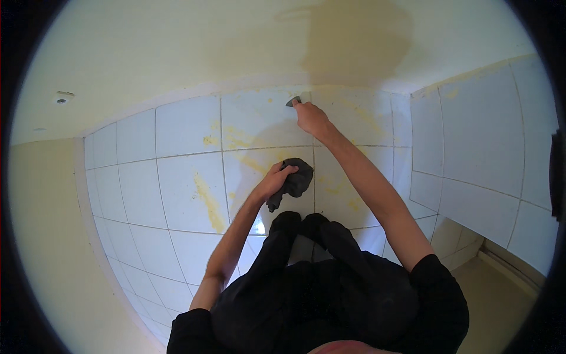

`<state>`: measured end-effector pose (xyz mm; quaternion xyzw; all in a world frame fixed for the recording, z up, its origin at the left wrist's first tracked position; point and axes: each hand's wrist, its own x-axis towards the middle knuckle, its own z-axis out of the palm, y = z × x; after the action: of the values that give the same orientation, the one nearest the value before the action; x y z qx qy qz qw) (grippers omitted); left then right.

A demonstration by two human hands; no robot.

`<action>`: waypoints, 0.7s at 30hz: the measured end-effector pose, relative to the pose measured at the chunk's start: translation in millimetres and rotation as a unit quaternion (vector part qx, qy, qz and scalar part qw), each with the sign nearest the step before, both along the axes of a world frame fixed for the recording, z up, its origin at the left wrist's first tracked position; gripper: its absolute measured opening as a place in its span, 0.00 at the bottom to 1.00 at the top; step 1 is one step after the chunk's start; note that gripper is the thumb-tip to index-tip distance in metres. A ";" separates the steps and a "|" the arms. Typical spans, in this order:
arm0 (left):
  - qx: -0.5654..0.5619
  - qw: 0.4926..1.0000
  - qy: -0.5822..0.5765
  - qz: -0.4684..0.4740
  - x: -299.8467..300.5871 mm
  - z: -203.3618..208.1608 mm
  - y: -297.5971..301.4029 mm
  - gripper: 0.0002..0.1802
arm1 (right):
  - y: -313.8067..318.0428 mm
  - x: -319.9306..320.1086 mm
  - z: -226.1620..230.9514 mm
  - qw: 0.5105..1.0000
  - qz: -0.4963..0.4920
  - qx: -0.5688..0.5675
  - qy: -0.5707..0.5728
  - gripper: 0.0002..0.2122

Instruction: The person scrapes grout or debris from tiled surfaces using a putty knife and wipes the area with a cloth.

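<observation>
In my left hand (276, 180) is a crumpled dark grey cloth (299, 177), gripped with the fingers wrapped around it. My right hand (311, 118) reaches farther out, its fingers closed on a scraper (292, 102) with a small dark blade. That blade is at the white tiled surface (188, 183), close to the tiles' far edge. Its handle is mostly hidden by the hand. Yellow smears (206, 203) mark several tiles around both hands.
Beyond the tiles rises a cream wall (177, 53), where a small white fitting (63, 98) sits at the left. A tiled side face (480, 130) stands at the right. My dark-covered feet (287, 223) are just below the cloth.
</observation>
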<state>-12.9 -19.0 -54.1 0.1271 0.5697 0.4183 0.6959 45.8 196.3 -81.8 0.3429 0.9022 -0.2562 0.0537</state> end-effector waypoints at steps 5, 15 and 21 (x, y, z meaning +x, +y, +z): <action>-0.025 0.999 0.023 -0.005 1.1 8.2 3.0 0.20 | 3.1 2.4 -3.1 1.000 0.000 0.015 0.006 0.17; -0.028 0.999 0.031 -0.002 0.6 10.5 3.9 0.20 | 4.4 -0.9 0.4 1.000 0.005 0.004 -0.009 0.15; -0.027 0.999 0.022 -0.005 0.2 11.5 4.6 0.24 | 4.2 -0.1 -4.4 1.000 0.007 0.002 -0.006 0.16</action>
<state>-12.7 -14.4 -42.6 0.1206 0.5954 0.3967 0.6882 45.7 200.5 -86.2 0.3385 0.9045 -0.2524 0.0605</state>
